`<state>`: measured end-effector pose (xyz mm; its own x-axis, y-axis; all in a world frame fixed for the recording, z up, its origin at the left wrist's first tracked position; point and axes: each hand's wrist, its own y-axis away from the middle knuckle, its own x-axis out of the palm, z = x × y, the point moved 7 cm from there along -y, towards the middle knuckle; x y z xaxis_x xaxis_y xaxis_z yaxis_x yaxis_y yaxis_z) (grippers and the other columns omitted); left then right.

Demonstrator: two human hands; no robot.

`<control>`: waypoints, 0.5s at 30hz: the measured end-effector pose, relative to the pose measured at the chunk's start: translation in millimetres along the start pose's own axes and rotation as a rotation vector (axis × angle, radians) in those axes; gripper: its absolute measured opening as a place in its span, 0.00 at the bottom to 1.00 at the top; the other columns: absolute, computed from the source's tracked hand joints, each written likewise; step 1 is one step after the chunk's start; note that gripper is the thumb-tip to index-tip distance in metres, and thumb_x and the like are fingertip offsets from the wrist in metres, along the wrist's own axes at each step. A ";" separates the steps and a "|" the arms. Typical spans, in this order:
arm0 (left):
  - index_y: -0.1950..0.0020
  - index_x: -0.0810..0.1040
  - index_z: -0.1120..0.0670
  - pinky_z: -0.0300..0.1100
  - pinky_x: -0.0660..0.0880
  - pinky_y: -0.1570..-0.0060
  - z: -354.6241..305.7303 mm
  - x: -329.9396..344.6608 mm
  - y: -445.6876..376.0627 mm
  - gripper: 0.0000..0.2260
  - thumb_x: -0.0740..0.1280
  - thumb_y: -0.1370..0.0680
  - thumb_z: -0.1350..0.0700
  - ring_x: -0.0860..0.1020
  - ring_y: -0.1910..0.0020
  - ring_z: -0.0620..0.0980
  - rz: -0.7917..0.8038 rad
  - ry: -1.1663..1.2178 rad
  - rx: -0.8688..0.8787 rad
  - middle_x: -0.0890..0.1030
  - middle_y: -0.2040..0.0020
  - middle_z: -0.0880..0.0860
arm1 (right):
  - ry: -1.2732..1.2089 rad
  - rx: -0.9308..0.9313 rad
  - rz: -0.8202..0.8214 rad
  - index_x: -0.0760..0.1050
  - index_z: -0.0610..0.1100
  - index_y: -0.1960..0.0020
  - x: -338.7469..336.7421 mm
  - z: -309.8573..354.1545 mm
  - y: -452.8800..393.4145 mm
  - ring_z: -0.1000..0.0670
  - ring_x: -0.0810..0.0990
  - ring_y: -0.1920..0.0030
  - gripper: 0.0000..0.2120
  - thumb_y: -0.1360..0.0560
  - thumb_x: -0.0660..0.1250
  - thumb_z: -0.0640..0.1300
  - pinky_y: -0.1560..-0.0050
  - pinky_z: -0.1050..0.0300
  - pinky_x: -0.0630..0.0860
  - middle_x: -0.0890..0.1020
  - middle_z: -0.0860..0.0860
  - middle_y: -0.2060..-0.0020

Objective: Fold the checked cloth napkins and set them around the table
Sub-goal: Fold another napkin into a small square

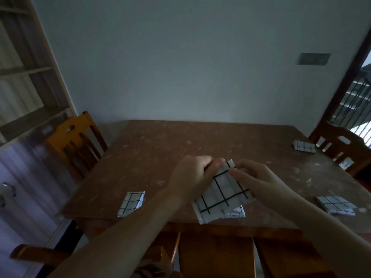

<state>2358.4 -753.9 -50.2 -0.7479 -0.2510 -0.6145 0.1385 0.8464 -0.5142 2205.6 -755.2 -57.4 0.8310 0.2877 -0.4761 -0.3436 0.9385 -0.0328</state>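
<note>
— While both hands work above the near edge of the brown speckled tabletop (152, 153), what do they have between them?

— A white napkin with a black check (221, 194), partly folded. The left hand (192, 173) has its fingers (217, 162) closed on the far top corner, and the right hand (255, 177) pinches the same upper edge from the other side, thumb and fingers (241, 164) pressed together on the cloth. The lower part of the napkin droops down to the tabletop near the front edge.

— Is anything under it?

— Yes, a second checked piece (235, 213) pokes out beneath its lower right corner; whether it is a separate napkin or a loose layer of the same one I cannot tell.

— And the rest of the napkins?

— Three folded ones lie flat. One folded napkin (131, 203) sits at the front left corner of the tabletop, just inside the edge. Another folded napkin (335, 205) is at the front right, well apart from the hands. A third, smaller-looking napkin (303, 146) lies at the far right edge, just before the dark wooden chair (341, 149) there.

— Other furniture?

— A lighter wooden chair (76, 137) stands at the left side of the table, with wooden shelving (26, 73) behind it against the pale wall (190, 57). The picture is dim and blurred toward its edges.
</note>
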 end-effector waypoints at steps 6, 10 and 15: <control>0.69 0.70 0.48 0.36 0.65 0.73 21.8 -27.7 27.5 0.21 0.58 0.18 0.42 0.71 0.74 0.46 -0.025 -0.049 -0.078 0.72 0.73 0.47 | 0.239 -0.278 -0.258 0.74 0.47 0.66 39.1 29.0 -13.6 0.57 0.73 0.73 0.17 0.20 0.60 0.51 0.75 0.65 0.67 0.75 0.52 0.74; 0.64 0.76 0.56 0.44 0.70 0.70 29.6 -54.3 52.7 0.23 0.60 0.20 0.40 0.75 0.71 0.51 0.002 -0.120 -0.219 0.77 0.69 0.54 | 0.248 -0.406 -0.176 0.74 0.47 0.66 68.1 43.3 -21.4 0.57 0.75 0.70 0.15 0.21 0.62 0.48 0.75 0.66 0.68 0.75 0.54 0.74; 0.49 0.82 0.55 0.51 0.81 0.52 58.0 -68.0 111.8 0.22 0.71 0.28 0.37 0.83 0.55 0.54 0.344 0.165 -0.630 0.83 0.53 0.57 | 0.157 -0.377 0.070 0.77 0.48 0.64 122.3 56.5 -28.7 0.54 0.78 0.69 0.12 0.22 0.65 0.47 0.72 0.59 0.73 0.80 0.51 0.70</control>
<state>2462.4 -669.4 -100.5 -0.8244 0.1095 -0.5553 0.0207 0.9863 0.1638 2341.7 -736.2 -65.1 0.7331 0.2886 -0.6159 -0.5575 0.7736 -0.3012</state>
